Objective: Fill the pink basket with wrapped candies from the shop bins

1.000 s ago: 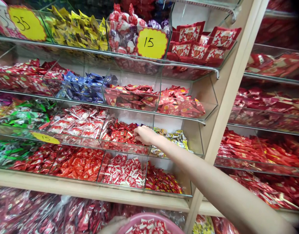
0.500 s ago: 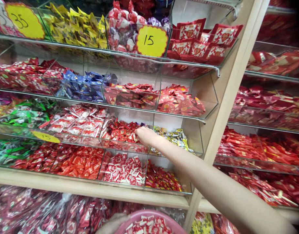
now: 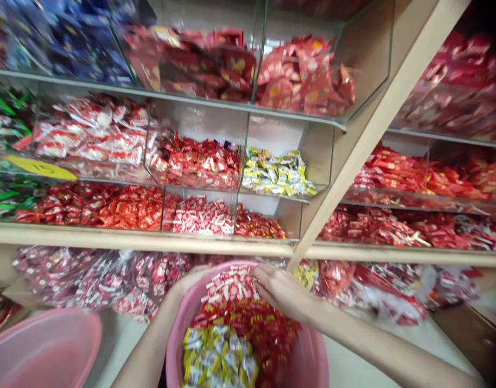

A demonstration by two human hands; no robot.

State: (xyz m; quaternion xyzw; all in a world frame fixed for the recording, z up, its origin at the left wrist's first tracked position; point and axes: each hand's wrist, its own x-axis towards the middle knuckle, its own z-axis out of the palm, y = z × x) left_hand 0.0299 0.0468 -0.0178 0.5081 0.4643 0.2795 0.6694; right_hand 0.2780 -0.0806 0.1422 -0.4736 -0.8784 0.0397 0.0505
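Note:
A pink basin (image 3: 321,350) stands at the bottom middle, filled with wrapped candies. My left hand (image 3: 195,277) is closed on its far left rim, fingers partly hidden. Over the far right rim is my right hand (image 3: 278,285), blurred, its fingers bent down toward the candies; whether anything is between them I cannot make out. Inside the basin, red-and-white candies (image 3: 227,285) lie at the back, red candies (image 3: 242,313) in the middle and right, and yellow-and-white candies (image 3: 218,355) at the near left.
Clear-fronted shelf bins hold more candies, among them a bin of red candies (image 3: 201,159) and one of yellow candies (image 3: 276,171). A wooden post (image 3: 345,172) divides the shelves. Bagged candies (image 3: 143,272) lie beneath the ledge. Another pink basin (image 3: 49,345) is at lower left.
My right hand has left the red candy bin and come down over the basin. The view has tilted downward, so more of the basin and my left arm show.

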